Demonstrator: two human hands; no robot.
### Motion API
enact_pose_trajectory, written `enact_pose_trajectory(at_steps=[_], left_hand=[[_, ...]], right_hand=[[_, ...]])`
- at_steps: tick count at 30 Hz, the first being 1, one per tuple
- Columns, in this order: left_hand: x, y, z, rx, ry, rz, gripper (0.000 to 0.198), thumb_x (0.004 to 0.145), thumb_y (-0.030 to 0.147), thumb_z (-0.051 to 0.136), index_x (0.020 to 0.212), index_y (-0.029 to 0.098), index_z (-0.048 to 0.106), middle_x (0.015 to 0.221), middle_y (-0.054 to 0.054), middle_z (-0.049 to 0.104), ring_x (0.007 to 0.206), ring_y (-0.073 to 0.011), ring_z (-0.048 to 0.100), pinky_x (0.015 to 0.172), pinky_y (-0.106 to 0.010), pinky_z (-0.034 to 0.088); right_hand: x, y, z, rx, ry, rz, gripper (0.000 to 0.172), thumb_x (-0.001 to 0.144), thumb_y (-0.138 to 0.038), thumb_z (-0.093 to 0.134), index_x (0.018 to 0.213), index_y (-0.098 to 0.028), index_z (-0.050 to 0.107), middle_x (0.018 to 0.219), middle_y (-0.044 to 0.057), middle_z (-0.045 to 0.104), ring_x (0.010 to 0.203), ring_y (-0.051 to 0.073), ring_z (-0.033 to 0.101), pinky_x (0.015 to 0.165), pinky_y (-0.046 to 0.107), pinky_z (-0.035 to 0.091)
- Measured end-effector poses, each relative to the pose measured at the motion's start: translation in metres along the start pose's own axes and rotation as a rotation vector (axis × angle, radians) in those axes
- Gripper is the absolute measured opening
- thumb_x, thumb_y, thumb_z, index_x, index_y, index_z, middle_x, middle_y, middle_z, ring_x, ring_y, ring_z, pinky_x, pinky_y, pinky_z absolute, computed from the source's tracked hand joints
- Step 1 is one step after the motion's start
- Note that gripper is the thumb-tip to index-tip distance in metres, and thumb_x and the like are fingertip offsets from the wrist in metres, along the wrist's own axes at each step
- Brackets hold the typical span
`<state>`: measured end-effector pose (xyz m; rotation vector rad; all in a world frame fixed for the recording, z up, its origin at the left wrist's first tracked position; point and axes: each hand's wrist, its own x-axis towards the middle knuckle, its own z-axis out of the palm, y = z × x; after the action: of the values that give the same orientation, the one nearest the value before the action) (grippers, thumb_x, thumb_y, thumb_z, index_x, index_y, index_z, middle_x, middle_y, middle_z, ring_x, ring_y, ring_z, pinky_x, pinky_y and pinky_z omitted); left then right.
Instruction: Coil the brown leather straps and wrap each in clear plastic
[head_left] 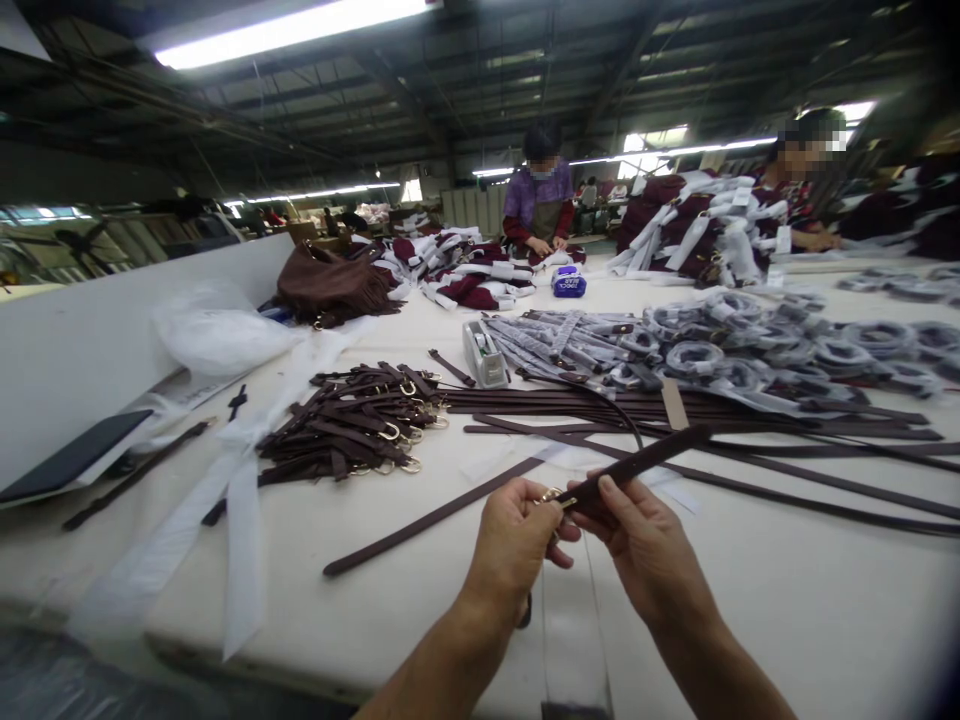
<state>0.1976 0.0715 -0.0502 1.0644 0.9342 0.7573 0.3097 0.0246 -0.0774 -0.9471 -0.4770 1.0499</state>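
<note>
A dark brown strap (652,455) with gold-coloured metal hardware is held above the white table (420,640). My left hand (517,540) pinches it at its metal buckle end. Further along the strap, my right hand (637,530) grips it between thumb and fingers, and its far end points up to the right. A dark tip shows below my left hand. Behind my hands lie long brown straps (750,490), and one loose strap (427,525) runs to the left. A pile of short straps with gold rings (337,420) is at the left.
A tape dispenser (486,355) stands beyond the straps, beside wrapped strap coils (697,355). A brown bag (330,285) rests at the back left. White wrapping strips (244,550) hang over the front edge. Two people work across the table near wrapped maroon items (480,275).
</note>
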Motion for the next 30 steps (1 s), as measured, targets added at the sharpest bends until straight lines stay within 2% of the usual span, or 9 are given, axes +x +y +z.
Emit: enact_pose_trajectory(at_steps=[5, 8, 13, 18, 21, 24, 26, 28, 30], left_hand=[[0.0, 0.001, -0.002, -0.021, 0.015, -0.051, 0.013, 0.065, 0.022, 0.056, 0.072, 0.013, 0.049, 0.05, -0.001, 0.056, 0.051, -0.013, 0.057, 0.038, -0.017, 0.043], [0.001, -0.001, -0.002, -0.022, 0.041, -0.041, 0.012, 0.066, 0.021, 0.055, 0.073, 0.013, 0.049, 0.053, -0.002, 0.058, 0.05, -0.0124, 0.056, 0.039, -0.018, 0.044], [0.0, -0.003, 0.004, 0.04, 0.073, 0.029, 0.011, 0.071, 0.022, 0.054, 0.076, 0.013, 0.049, 0.056, -0.002, 0.059, 0.051, -0.0121, 0.056, 0.047, -0.022, 0.048], [0.007, 0.005, -0.002, 0.31, 0.074, 0.102, 0.013, 0.074, 0.027, 0.054, 0.07, 0.015, 0.051, 0.053, 0.003, 0.05, 0.046, -0.0091, 0.05, 0.042, -0.017, 0.041], [0.006, 0.014, -0.011, 0.548, 0.0, 0.2, 0.013, 0.077, 0.028, 0.053, 0.078, 0.016, 0.056, 0.057, 0.001, 0.053, 0.052, -0.0124, 0.052, 0.048, -0.021, 0.042], [-0.014, 0.016, -0.017, 0.779, 0.083, 0.537, 0.024, 0.076, 0.028, 0.056, 0.097, 0.018, 0.058, 0.084, -0.008, 0.062, 0.079, -0.0212, 0.057, 0.071, -0.032, 0.046], [-0.032, 0.005, -0.018, 0.843, 0.092, 0.689, 0.018, 0.079, 0.027, 0.054, 0.092, 0.018, 0.061, 0.086, -0.01, 0.062, 0.084, -0.0232, 0.056, 0.078, -0.035, 0.044], [-0.044, -0.013, -0.017, 0.805, 0.008, 0.576, 0.014, 0.08, 0.028, 0.053, 0.079, 0.017, 0.063, 0.069, -0.007, 0.061, 0.071, -0.0209, 0.056, 0.071, -0.034, 0.045], [-0.043, -0.029, -0.015, 0.647, 0.012, 0.396, 0.022, 0.079, 0.032, 0.055, 0.091, 0.016, 0.063, 0.08, -0.009, 0.064, 0.077, -0.0222, 0.058, 0.071, -0.033, 0.047]], right_hand=[[0.005, 0.001, 0.002, 0.094, 0.002, 0.121, 0.019, 0.072, -0.03, 0.071, 0.082, -0.016, 0.063, 0.078, 0.002, 0.07, 0.067, 0.011, 0.065, 0.061, 0.02, 0.055], [0.003, 0.004, 0.003, 0.015, 0.024, 0.073, 0.02, 0.074, -0.033, 0.069, 0.084, -0.017, 0.062, 0.08, 0.002, 0.07, 0.07, 0.013, 0.066, 0.063, 0.022, 0.056], [-0.013, 0.011, 0.004, -0.627, 0.115, -0.362, 0.023, 0.081, -0.033, 0.058, 0.099, -0.019, 0.063, 0.094, 0.006, 0.069, 0.079, 0.02, 0.067, 0.071, 0.031, 0.056], [-0.022, 0.019, 0.003, -0.995, -0.088, -0.737, 0.031, 0.081, -0.017, 0.05, 0.109, -0.021, 0.062, 0.102, 0.006, 0.069, 0.087, 0.021, 0.067, 0.078, 0.03, 0.055], [-0.011, 0.016, 0.002, -0.898, -0.08, -0.623, 0.024, 0.082, -0.021, 0.052, 0.104, -0.02, 0.062, 0.097, 0.006, 0.07, 0.083, 0.022, 0.068, 0.076, 0.032, 0.056], [0.007, 0.01, -0.001, -0.615, 0.049, -0.35, 0.021, 0.085, -0.033, 0.053, 0.096, -0.018, 0.06, 0.091, 0.007, 0.069, 0.075, 0.021, 0.068, 0.067, 0.033, 0.058], [0.015, 0.006, -0.002, -0.481, 0.112, -0.257, 0.026, 0.084, -0.039, 0.054, 0.095, -0.016, 0.058, 0.091, 0.008, 0.069, 0.073, 0.021, 0.067, 0.063, 0.032, 0.058], [0.016, 0.005, -0.002, -0.45, 0.138, -0.25, 0.029, 0.082, -0.041, 0.056, 0.096, -0.016, 0.058, 0.09, 0.008, 0.068, 0.072, 0.02, 0.067, 0.063, 0.032, 0.058], [0.011, 0.007, 0.001, -0.52, 0.152, -0.291, 0.029, 0.083, -0.041, 0.055, 0.097, -0.016, 0.059, 0.088, 0.007, 0.069, 0.071, 0.02, 0.067, 0.064, 0.033, 0.057]])
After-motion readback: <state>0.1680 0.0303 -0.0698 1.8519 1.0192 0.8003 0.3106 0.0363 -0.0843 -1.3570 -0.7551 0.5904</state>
